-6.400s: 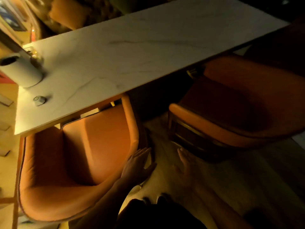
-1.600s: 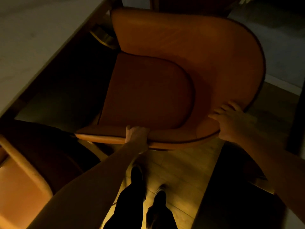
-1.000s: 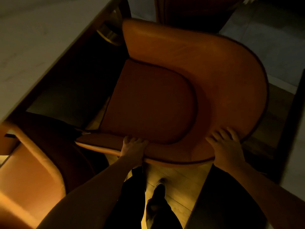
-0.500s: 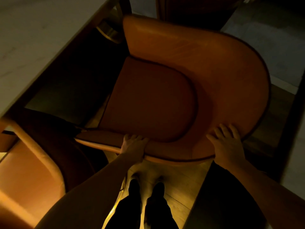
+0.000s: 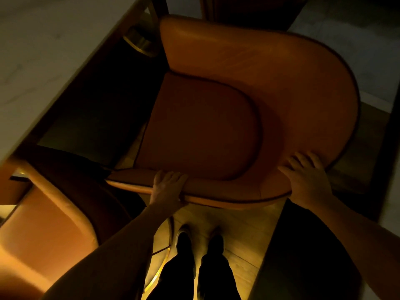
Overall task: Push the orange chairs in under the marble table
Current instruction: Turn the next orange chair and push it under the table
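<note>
Chair: orange leather tub chair [image 5: 249, 83], seat beside marble table [image 5: 43, 50]
Left hand [image 5: 167, 187]: fingers curled over near armrest
Right hand [image 5: 307, 178]: fingers spread flat on curved backrest

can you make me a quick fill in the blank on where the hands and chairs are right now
1. Both hands are on the rim of the same orange ____.
2. The left hand wraps the rim of the orange chair near its open front, while the right hand rests on its curved ____.
3. The marble table lies to the chair's ____ in the picture.
4. A second orange chair shows at the lower ____.

Missing words: chair; back; left; left
</note>
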Motion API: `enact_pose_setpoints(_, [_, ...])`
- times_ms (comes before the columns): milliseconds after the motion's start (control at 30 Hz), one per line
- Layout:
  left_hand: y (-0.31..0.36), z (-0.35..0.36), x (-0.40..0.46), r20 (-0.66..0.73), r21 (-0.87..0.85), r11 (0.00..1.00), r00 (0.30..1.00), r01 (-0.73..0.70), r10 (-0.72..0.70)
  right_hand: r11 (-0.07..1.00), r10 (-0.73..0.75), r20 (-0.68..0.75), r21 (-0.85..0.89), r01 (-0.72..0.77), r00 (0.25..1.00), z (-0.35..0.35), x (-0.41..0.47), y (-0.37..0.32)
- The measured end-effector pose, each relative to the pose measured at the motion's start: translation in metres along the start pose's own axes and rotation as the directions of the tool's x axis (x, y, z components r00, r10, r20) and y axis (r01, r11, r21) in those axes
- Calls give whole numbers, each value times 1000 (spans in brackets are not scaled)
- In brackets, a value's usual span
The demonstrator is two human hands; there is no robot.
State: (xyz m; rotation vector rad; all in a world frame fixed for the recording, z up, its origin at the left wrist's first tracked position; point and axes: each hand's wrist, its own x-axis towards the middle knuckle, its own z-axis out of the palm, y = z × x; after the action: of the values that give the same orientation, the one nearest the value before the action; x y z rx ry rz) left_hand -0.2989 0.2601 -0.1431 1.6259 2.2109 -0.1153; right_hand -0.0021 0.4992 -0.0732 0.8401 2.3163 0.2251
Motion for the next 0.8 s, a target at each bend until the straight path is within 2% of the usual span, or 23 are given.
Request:
enact_pose_setpoints(133, [-23, -6, -9, 74, 55, 979, 977, 198, -202, 1000, 0, 5, 12, 0, 1000, 0, 0, 0])
enact_pose_setpoints(233, [-18, -11, -1, 202, 18, 944, 924, 329, -325, 1000, -3, 12, 2, 3, 1000, -1, 1, 0])
enact_pose_setpoints(300, [-13, -13, 4, 237, 20, 924, 896, 383, -376, 1000, -1, 7, 8, 1, 1000, 1, 1, 0])
enact_pose_setpoints(800, [-18, -12, 10, 272, 62, 929, 889, 364, -367, 998, -33, -44, 57, 36, 998, 9, 4, 3])
